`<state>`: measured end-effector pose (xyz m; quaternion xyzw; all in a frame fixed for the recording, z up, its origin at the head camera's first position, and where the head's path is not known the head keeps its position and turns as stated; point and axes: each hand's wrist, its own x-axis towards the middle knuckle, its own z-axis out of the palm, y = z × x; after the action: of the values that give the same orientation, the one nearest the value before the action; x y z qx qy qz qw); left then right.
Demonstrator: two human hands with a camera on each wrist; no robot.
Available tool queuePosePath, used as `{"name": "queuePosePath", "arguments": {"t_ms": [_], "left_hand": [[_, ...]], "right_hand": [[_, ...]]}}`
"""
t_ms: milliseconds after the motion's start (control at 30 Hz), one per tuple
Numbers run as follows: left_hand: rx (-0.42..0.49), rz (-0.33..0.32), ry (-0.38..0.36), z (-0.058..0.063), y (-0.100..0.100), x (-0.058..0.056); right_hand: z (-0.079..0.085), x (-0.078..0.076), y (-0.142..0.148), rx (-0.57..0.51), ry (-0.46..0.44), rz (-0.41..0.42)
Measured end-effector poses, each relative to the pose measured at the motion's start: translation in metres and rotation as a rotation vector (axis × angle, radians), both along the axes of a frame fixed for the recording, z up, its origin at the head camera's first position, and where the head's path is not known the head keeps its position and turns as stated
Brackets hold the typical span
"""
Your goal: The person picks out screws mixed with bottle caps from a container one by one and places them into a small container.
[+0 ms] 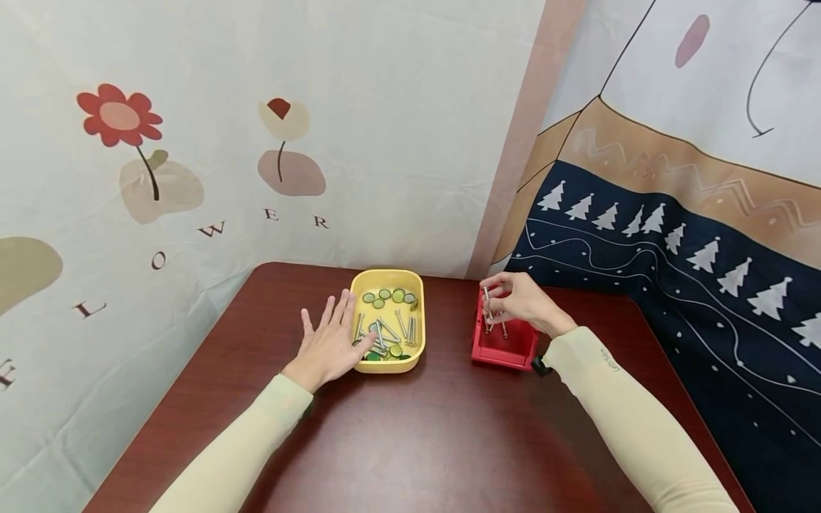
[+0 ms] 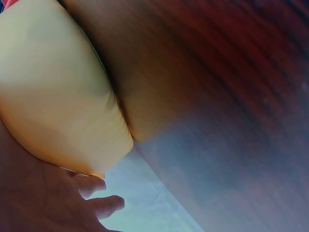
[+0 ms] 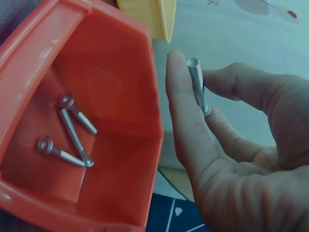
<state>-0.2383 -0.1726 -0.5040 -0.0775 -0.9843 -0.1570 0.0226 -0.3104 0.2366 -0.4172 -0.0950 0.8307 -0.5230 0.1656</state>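
Note:
My right hand (image 1: 529, 303) pinches a silver bolt (image 3: 197, 82) between thumb and fingers, above the red bin (image 1: 503, 356). In the right wrist view, three bolts (image 3: 72, 133) lie loose on the bin's floor. On the left, my left hand (image 1: 327, 349) has its fingers spread and touches the left side of the yellow tray (image 1: 420, 292), its thumb over the near left corner. Several round green and grey discs (image 1: 398, 296) and several bolts (image 1: 411, 329) lie in the tray. The left wrist view shows the tray's outer wall (image 2: 58, 87) against the palm.
Both containers stand on a dark red-brown table (image 1: 410, 442), with a gap of table between them. A printed fabric sheet (image 1: 410, 142) hangs behind the table's far edge. A dark blue patterned cloth (image 1: 641, 249) hangs along the right side.

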Motion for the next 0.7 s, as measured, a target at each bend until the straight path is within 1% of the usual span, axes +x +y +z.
{"name": "queuePosePath", "arguments": {"t_ms": [233, 467, 700], "left_hand": [[0.0, 0.005, 0.005, 0.001, 0.001, 0.001], [0.009, -0.006, 0.023, 0.001, 0.001, 0.002], [0.004, -0.003, 0.029, 0.002, 0.001, 0.003]], "right_hand": [[-0.003, -0.003, 0.005, -0.01, -0.02, -0.044], [-0.007, -0.009, 0.007, -0.021, -0.041, -0.089], [-0.011, -0.013, 0.006, 0.015, -0.061, -0.125]]}}
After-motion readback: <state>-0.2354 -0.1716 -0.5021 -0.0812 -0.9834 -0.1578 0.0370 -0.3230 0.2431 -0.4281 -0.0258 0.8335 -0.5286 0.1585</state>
